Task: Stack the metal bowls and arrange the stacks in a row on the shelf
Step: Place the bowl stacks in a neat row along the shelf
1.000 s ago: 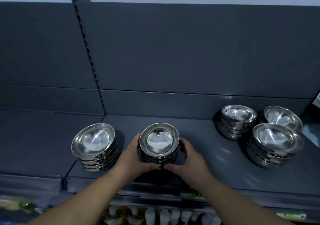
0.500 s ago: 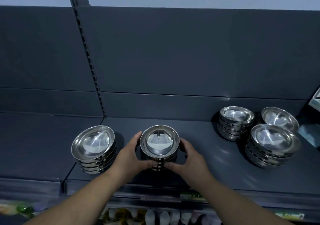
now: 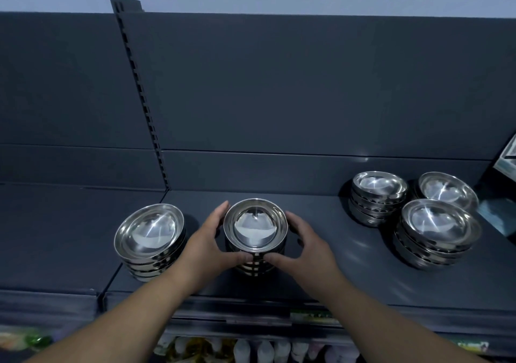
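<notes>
A stack of shiny metal bowls [image 3: 255,224] stands near the front of the dark shelf [image 3: 321,251]. My left hand [image 3: 208,244] grips its left side and my right hand [image 3: 305,246] grips its right side, thumbs meeting at the front. Another stack of bowls [image 3: 149,234] stands just to the left. On the right are a back stack [image 3: 378,192], a front stack [image 3: 438,228] and a further bowl [image 3: 446,191] behind it.
The shelf's dark back panel [image 3: 307,97] rises behind, with a slotted upright [image 3: 139,89] at left. A neighbouring shelf section [image 3: 55,237] lies to the left. Packaged goods [image 3: 251,348] show on the level below. A box edge [image 3: 509,153] sticks in at far right.
Both hands stay round the middle stack, which has hardly shifted on the shelf. The view has tilted slightly, so everything sits a little lower in frame.
</notes>
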Demonstrator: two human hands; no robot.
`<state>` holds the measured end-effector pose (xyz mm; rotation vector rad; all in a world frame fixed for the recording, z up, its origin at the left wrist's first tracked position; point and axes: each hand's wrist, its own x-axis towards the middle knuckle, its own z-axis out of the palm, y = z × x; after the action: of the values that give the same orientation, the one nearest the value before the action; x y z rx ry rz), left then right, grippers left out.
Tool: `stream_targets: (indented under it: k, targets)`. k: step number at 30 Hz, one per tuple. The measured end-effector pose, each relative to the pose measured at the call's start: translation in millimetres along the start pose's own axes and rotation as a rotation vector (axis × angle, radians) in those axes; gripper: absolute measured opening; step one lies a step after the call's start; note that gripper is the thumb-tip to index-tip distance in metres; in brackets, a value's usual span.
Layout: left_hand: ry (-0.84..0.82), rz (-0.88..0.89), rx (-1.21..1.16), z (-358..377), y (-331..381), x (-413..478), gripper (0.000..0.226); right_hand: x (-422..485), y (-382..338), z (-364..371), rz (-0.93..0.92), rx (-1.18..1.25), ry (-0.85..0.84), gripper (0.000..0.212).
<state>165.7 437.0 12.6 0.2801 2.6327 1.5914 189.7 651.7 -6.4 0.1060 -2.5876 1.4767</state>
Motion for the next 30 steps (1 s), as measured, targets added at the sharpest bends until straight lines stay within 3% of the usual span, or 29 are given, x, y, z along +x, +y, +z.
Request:
stream_targets:
  k: [6, 12, 18, 30]
  targets:
    - [-0.022, 0.005, 0.013, 2, 0, 0, 0.115, -2, 6, 0, 0.018, -0.012, 0.004, 0.085]
    - [-0.033, -0.05, -0.013, 5, -13, 0, 0.123, -1, 18, 2, 0.079, -0.037, -0.056, 0.103]
    - [-0.037, -0.041, -0.022, 11, -21, -2, 0.1, 0, 20, 7, 0.068, -0.049, -0.062, 0.087]
    - [-0.061, -0.035, -0.037, 11, -28, 0, 0.099, -2, 19, 12, 0.075, 0.002, -0.041, 0.087]
